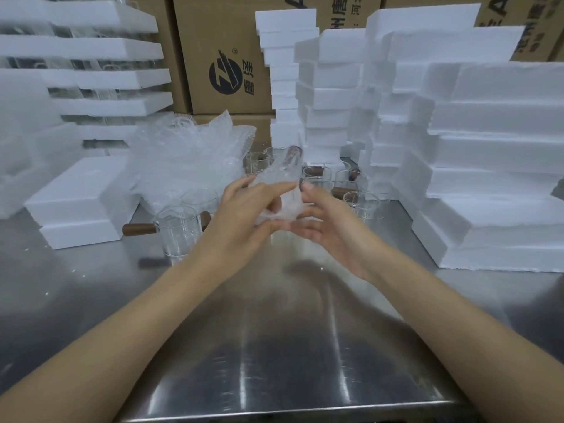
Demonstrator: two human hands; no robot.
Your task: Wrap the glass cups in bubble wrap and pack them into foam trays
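Above the steel table I hold a glass cup wrapped in bubble wrap (285, 184), its brown wooden handle sticking up and away. My left hand (244, 218) grips the bundle from the left, thumb over the wrap. My right hand (323, 221) cups it from the right and below, fingers curled under the wrap. A bare glass cup with a brown handle (177, 232) stands just left of my left wrist. Several more bare cups (345, 181) stand behind my hands. A heap of bubble wrap sheets (186, 157) lies at the back left.
Two stacked foam trays (76, 209) sit at the left. Tall stacks of foam trays (494, 166) rise at the right and behind the cups. Packed foam trays (100, 77) are piled at the far left. Cardboard boxes (219, 56) stand at the back. The steel table (274, 346) stretches to its front edge.
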